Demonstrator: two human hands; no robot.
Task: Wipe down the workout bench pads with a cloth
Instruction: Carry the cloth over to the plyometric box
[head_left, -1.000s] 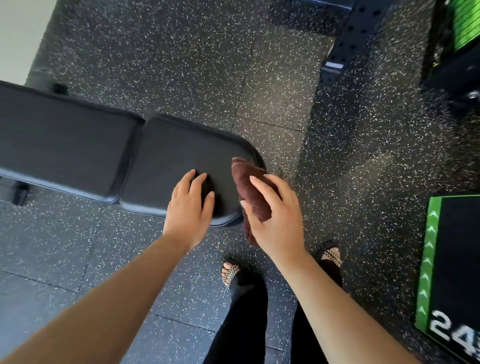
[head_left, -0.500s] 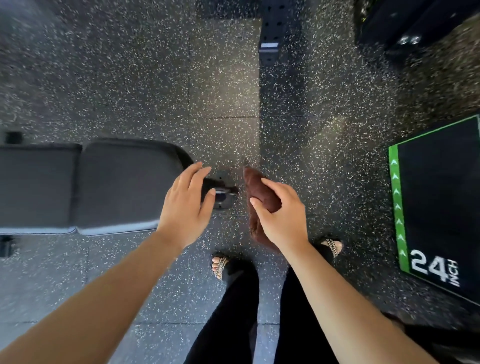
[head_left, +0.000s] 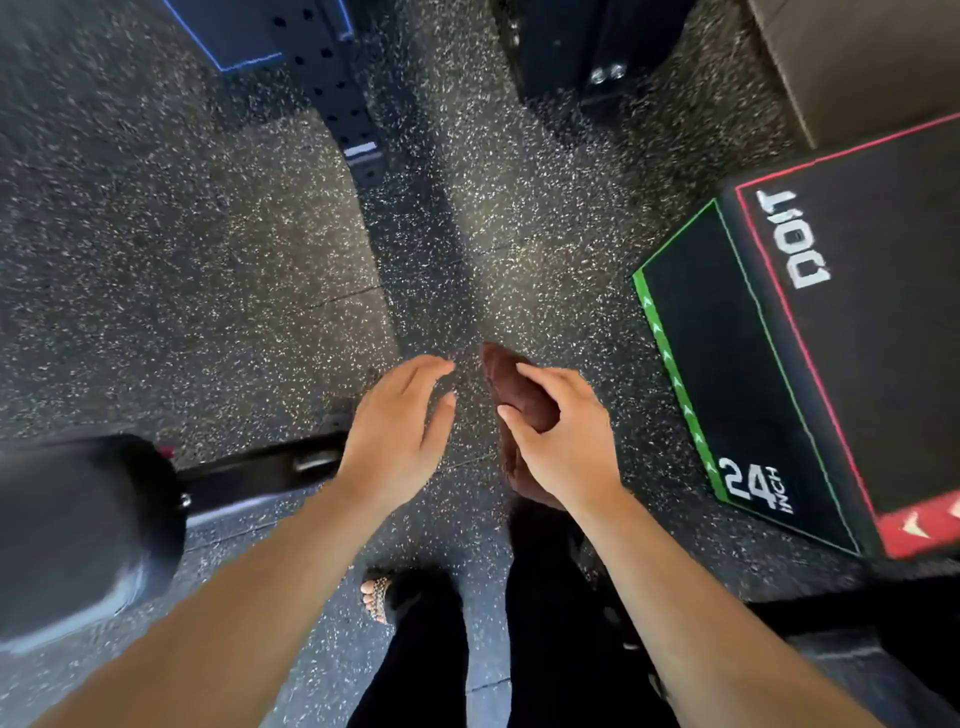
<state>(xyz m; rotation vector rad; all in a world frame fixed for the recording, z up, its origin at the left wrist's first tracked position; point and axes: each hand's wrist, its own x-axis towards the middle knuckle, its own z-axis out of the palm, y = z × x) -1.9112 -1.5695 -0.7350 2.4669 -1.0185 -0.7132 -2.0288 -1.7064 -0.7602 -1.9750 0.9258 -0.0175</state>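
Observation:
A dark brown cloth (head_left: 519, 395) is bunched in my right hand (head_left: 561, 441), which is held over the speckled floor in the middle of the view. My left hand (head_left: 400, 431) floats beside it, fingers apart, holding nothing. The black bench pad (head_left: 78, 525) shows only as a rounded end at the lower left edge, well left of both hands. A black bar of the bench frame (head_left: 270, 467) runs from the pad toward my left wrist. Neither hand touches the pad.
A black plyo box (head_left: 753, 374) with green and red edging and "24 INCH" print stands on the right. A perforated black rack upright (head_left: 337, 88) lies ahead. Dark equipment (head_left: 587, 47) and a brown box (head_left: 872, 57) sit at the back right. My sandalled foot (head_left: 379, 597) is below.
The view has swung right, sliding the bench pad out to the lower left edge. Both hands have come off the pad end and now hang over bare floor, the cloth still held.

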